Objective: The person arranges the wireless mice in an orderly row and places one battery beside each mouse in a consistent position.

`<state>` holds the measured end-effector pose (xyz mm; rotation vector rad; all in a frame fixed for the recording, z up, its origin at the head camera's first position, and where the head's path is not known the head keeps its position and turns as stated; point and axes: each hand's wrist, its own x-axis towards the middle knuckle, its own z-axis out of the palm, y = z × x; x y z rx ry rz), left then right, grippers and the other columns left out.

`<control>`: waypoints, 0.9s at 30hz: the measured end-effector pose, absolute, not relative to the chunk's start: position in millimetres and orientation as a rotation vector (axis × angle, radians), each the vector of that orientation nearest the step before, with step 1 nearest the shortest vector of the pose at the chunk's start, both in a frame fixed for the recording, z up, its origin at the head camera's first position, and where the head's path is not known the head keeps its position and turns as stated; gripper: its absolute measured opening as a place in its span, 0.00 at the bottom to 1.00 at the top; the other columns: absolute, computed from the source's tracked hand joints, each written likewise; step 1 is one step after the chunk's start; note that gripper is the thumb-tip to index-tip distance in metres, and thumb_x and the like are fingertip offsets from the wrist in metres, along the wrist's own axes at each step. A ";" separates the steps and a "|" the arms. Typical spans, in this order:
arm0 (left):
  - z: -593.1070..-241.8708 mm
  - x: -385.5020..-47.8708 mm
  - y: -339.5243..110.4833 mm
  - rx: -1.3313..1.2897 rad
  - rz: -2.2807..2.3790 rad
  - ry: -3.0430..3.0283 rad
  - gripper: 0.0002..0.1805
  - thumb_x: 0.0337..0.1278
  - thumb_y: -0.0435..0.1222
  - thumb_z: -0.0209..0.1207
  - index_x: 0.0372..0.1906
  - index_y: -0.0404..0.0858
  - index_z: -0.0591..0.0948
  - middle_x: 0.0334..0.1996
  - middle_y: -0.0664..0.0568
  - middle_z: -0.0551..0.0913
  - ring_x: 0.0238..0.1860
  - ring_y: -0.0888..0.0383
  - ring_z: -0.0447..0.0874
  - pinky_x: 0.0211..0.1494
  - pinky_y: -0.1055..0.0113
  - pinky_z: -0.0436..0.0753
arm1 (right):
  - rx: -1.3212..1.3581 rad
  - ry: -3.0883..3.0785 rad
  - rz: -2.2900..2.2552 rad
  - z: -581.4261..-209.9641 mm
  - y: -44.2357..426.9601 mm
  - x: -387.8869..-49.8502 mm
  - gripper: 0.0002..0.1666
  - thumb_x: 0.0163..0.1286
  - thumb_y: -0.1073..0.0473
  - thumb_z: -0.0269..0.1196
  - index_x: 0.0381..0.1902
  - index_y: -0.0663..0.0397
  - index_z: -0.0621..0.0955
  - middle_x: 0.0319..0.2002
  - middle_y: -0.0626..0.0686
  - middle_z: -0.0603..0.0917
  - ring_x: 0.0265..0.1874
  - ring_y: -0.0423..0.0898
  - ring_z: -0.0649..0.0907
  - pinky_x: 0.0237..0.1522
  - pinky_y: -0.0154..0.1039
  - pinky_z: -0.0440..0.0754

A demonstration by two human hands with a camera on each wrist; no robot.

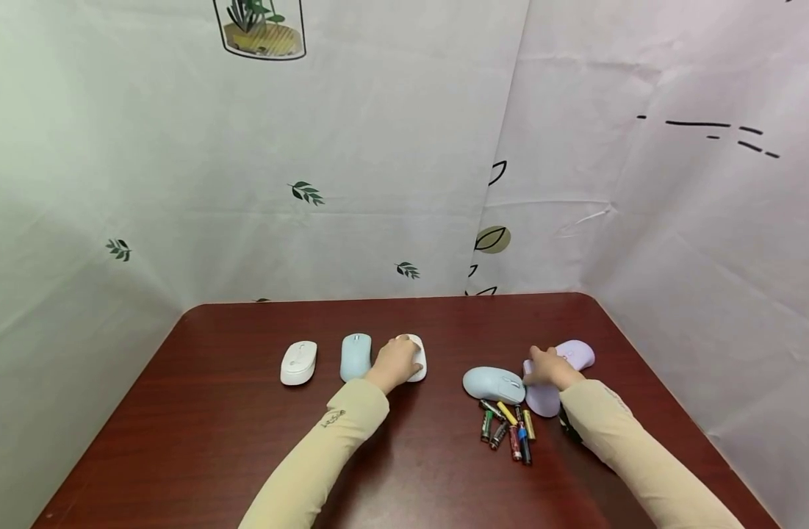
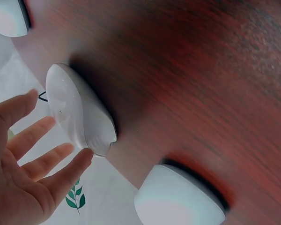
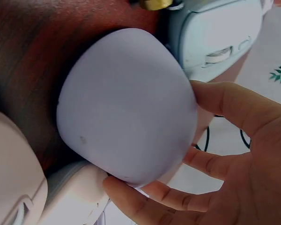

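My left hand reaches over a white computer mouse at the back of the table. In the left wrist view its fingers are spread beside that white mouse, with one fingertip at its edge; whether it touches cannot be told. My right hand holds a lilac mouse on the right side, partly hidden under the hand. The right wrist view shows thumb and fingertips against opposite sides of the lilac mouse. A light blue mouse lies right beside it.
Several loose batteries lie in front of that blue mouse. Another lilac mouse sits behind my right hand. To the left stand a second light blue mouse and another white mouse. A dark object is partly hidden by my right sleeve.
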<state>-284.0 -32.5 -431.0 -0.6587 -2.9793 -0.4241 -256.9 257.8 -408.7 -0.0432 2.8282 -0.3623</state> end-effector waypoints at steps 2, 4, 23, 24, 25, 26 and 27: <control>-431.4 -284.3 -31.6 -0.653 -0.422 -2.990 0.17 0.46 0.37 0.69 0.42 0.33 0.84 0.45 0.38 0.82 0.46 0.42 0.82 0.45 0.53 0.81 | -0.032 2.822 -0.363 -410.3 257.3 -257.5 0.37 0.56 0.59 0.65 0.57 0.78 0.65 0.50 0.81 0.66 0.47 0.70 0.75 0.46 0.59 0.76; -431.6 -284.7 -31.1 -0.651 -0.425 -3.006 0.19 0.42 0.35 0.71 0.44 0.33 0.84 0.45 0.39 0.82 0.45 0.42 0.82 0.46 0.54 0.81 | -0.024 2.822 -0.365 -411.2 257.5 -258.3 0.36 0.55 0.60 0.65 0.56 0.78 0.66 0.49 0.81 0.67 0.46 0.69 0.75 0.45 0.58 0.76; -432.8 -290.1 -27.9 -0.600 -0.439 -3.051 0.22 0.38 0.31 0.72 0.46 0.33 0.83 0.48 0.40 0.82 0.49 0.44 0.81 0.50 0.56 0.80 | -0.003 2.879 -0.426 -404.1 257.9 -264.9 0.30 0.58 0.57 0.64 0.50 0.72 0.68 0.46 0.77 0.65 0.38 0.68 0.74 0.42 0.58 0.73; -432.7 -290.2 -27.6 -0.600 -0.436 -3.052 0.22 0.38 0.31 0.72 0.46 0.33 0.83 0.48 0.40 0.82 0.49 0.44 0.81 0.50 0.57 0.80 | -0.002 2.889 -0.429 -401.5 257.0 -266.9 0.30 0.58 0.57 0.64 0.51 0.71 0.67 0.46 0.77 0.65 0.38 0.68 0.73 0.42 0.58 0.73; -432.7 -290.4 -27.4 -0.602 -0.430 -3.053 0.21 0.38 0.31 0.72 0.45 0.33 0.83 0.47 0.41 0.82 0.49 0.44 0.81 0.50 0.57 0.80 | -0.007 2.897 -0.434 -398.8 255.5 -269.0 0.30 0.59 0.57 0.63 0.52 0.71 0.67 0.46 0.77 0.65 0.39 0.68 0.73 0.42 0.58 0.73; -432.7 -290.8 -27.1 -0.604 -0.426 -3.052 0.21 0.38 0.30 0.72 0.45 0.33 0.83 0.47 0.41 0.82 0.49 0.45 0.81 0.50 0.57 0.80 | -0.012 2.902 -0.445 -396.0 253.7 -271.4 0.31 0.59 0.57 0.63 0.53 0.71 0.67 0.47 0.77 0.65 0.39 0.68 0.72 0.41 0.58 0.73; -432.6 -290.8 -26.9 -0.606 -0.421 -3.050 0.21 0.38 0.30 0.72 0.44 0.32 0.83 0.46 0.41 0.83 0.48 0.45 0.81 0.50 0.58 0.80 | -0.017 2.907 -0.448 -393.1 251.4 -273.7 0.32 0.59 0.57 0.63 0.54 0.71 0.67 0.47 0.76 0.65 0.39 0.67 0.72 0.41 0.57 0.73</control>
